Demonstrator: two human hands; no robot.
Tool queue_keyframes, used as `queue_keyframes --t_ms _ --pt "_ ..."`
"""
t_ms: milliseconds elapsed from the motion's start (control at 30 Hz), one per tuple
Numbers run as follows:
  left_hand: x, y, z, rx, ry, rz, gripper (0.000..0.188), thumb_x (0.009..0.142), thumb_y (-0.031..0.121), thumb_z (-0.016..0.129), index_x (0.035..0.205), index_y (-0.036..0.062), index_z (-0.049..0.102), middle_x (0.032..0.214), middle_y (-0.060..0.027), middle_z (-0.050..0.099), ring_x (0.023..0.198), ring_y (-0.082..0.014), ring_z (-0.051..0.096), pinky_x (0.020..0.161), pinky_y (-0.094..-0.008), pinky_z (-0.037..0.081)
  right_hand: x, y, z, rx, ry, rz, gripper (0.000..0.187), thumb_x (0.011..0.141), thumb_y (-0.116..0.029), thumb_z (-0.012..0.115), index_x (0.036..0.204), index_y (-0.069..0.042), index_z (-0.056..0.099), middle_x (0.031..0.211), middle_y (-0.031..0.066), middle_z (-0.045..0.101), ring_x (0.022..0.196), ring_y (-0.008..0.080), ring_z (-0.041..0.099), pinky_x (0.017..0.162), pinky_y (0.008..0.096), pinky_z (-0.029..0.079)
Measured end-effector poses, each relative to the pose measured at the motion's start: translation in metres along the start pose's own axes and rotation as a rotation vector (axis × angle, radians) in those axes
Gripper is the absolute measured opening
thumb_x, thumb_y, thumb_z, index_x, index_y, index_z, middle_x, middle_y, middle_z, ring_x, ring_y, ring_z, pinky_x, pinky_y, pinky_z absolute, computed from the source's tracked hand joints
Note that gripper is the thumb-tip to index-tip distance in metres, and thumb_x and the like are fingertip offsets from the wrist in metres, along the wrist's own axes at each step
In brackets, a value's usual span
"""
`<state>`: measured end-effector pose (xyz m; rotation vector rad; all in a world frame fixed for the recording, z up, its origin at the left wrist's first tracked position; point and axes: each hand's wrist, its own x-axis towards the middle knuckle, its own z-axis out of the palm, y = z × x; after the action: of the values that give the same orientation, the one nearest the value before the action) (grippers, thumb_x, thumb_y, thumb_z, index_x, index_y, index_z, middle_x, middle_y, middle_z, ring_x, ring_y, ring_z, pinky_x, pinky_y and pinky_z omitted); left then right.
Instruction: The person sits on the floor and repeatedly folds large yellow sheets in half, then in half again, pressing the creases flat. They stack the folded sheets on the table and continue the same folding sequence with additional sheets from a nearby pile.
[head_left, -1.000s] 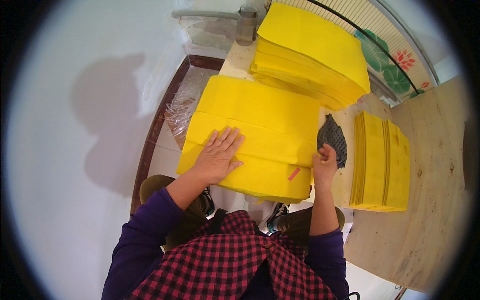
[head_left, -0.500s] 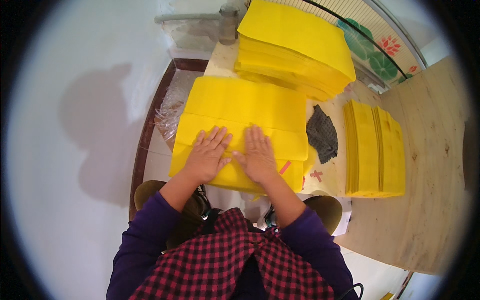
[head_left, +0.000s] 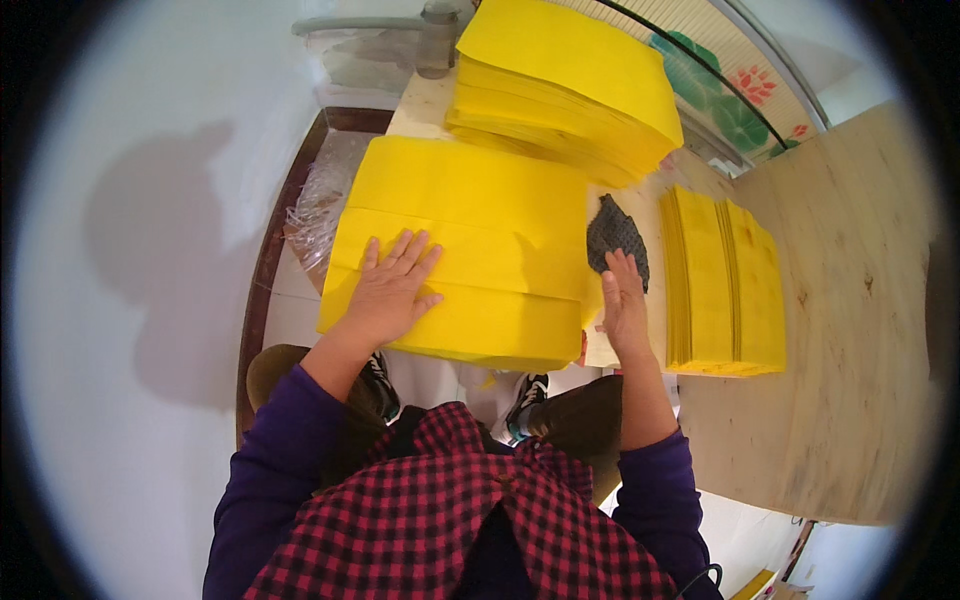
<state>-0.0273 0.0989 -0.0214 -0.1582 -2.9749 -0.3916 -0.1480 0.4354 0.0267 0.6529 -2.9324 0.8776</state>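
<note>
Nearest the camera was the person's own body: a red and black checked garment (head_left: 450,520) over purple sleeves (head_left: 265,480), with both forearms reaching forward over the near edge of the worktop (head_left: 850,350), a pale wooden board. Dark shoes (head_left: 375,385) showed below that edge, beside a brown stool seat (head_left: 275,365).

The left hand (head_left: 388,290) lay flat, palm down, fingers spread and released, pressing on the near left part of a folded yellow sheet (head_left: 470,240). That sheet sat at the near left corner of the worktop, its near fold overhanging the edge towards the person's knees; fold lines ran across it from left to right. The right hand (head_left: 625,305) rested just beyond the sheet's right edge, fingers straight and together, unclenched, gripping nothing, its tips touching or just short of a small dark grey cloth (head_left: 615,235) which lay on the board between the sheet and a flat stack of yellow folded pieces (head_left: 725,285). That stack stood to the right, close to the near edge, its layers fanned slightly.

Farther back, towards the far edge, a thick pile of yellow sheets (head_left: 565,85) rose higher than the rest, just behind the spread sheet. Crumpled clear plastic (head_left: 320,200) lay off the left edge, over a dark brown frame (head_left: 270,260)
</note>
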Motion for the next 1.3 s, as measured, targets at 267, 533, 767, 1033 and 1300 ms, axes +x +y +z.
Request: queue_keyframes --t_ms 267,533,767,1033,1300 --pt "0.001 0.002 -0.003 0.014 -0.004 0.006 0.063 0.091 0.043 0.054 0.145 0.0132 0.038 0.154 -0.009 0.029 0.143 -0.0245 0.024 0.115 -0.054 0.008 -0.049 0.023 -0.014 0.464 0.086 0.25 0.042 0.102 -0.024 0.046 0.129 0.008 0.049 0.131 0.0193 0.051 0.108 0.0243 0.059 0.089 0.0324 0.053" --pt "0.002 0.0 0.001 0.026 -0.001 0.014 0.063 0.091 0.042 0.053 0.145 0.013 0.038 0.154 -0.0097 0.029 0.143 -0.0256 0.025 0.115 -0.0554 0.009 -0.05 -0.003 -0.004 0.412 0.113 0.121 0.041 0.098 -0.019 0.053 0.129 0.006 0.05 0.13 0.0198 0.054 0.124 0.0294 0.05 0.101 0.0372 0.043" --pt "0.005 0.005 -0.005 0.063 -0.035 -0.005 0.063 0.091 0.043 0.053 0.145 0.0133 0.038 0.154 -0.0097 0.029 0.143 -0.0257 0.025 0.114 -0.0567 0.012 0.003 -0.121 0.083 0.064 -0.197 -0.285 0.058 0.097 -0.034 0.047 0.14 0.004 0.038 0.149 0.0215 0.033 0.142 0.0328 0.027 0.116 0.0417 0.02" --pt "0.003 0.005 -0.005 0.032 -0.091 -0.024 0.065 0.092 0.042 0.052 0.148 0.0137 0.033 0.157 -0.0098 0.023 0.145 -0.0279 0.021 0.115 -0.0546 0.007 0.022 -0.091 0.096 -0.319 -0.318 -0.087 0.081 0.095 -0.057 0.037 0.149 0.001 0.019 0.158 0.0178 0.014 0.147 0.0273 0.011 0.118 0.0422 0.008" --pt "0.013 0.011 -0.016 -0.054 -0.103 -0.101 0.063 0.094 0.046 0.048 0.145 0.0121 0.037 0.153 -0.0096 0.031 0.145 -0.0246 0.021 0.115 -0.0546 0.008 0.021 -0.056 0.079 -0.4 -0.227 0.048 0.085 0.093 -0.058 0.039 0.15 0.0 0.017 0.158 0.0173 0.014 0.147 0.0274 0.01 0.118 0.0419 0.009"
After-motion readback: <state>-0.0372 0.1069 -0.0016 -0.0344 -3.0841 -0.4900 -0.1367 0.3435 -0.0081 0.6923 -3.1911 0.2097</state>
